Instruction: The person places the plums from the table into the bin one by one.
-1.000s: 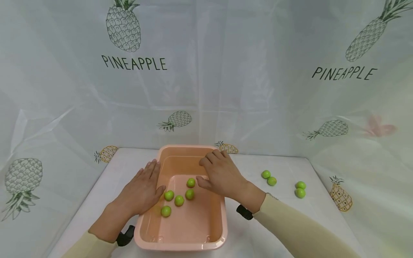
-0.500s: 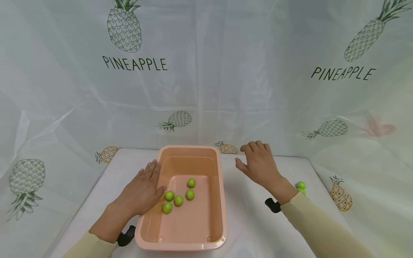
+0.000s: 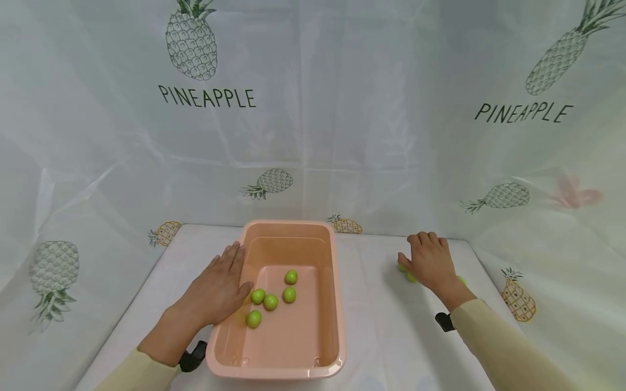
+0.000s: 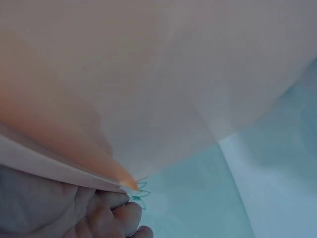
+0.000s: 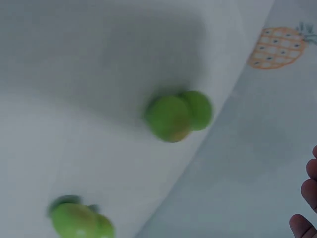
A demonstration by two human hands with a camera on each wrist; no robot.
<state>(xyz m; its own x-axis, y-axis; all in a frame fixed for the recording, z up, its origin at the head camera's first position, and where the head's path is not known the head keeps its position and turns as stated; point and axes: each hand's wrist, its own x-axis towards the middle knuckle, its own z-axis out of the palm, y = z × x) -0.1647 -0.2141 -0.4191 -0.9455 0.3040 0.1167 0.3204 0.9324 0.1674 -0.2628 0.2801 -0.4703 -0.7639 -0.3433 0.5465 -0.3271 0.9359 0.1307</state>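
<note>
A pink plastic basin stands on the white table, with several small round green fruits that look like limes on its floor. Along the basin's left rim rests my left hand, its fingers straight; the left wrist view shows its fingers under the rim. My right hand is over the right part of the table, fingers loosely bent, holding nothing. Partly hidden below it are green fruits. The right wrist view shows one pair of green fruits near the table edge and another pair lower left.
A pale plastic sheet printed with pineapples hangs behind and beside the table. White tabletop lies between the basin and the right-hand fruits. A black strap sits on the left wrist, another strap on the right.
My right hand has moved from over the basin to the right, now above the loose fruits. A fruit near the basin's left side has shifted slightly. The left hand stays on the rim.
</note>
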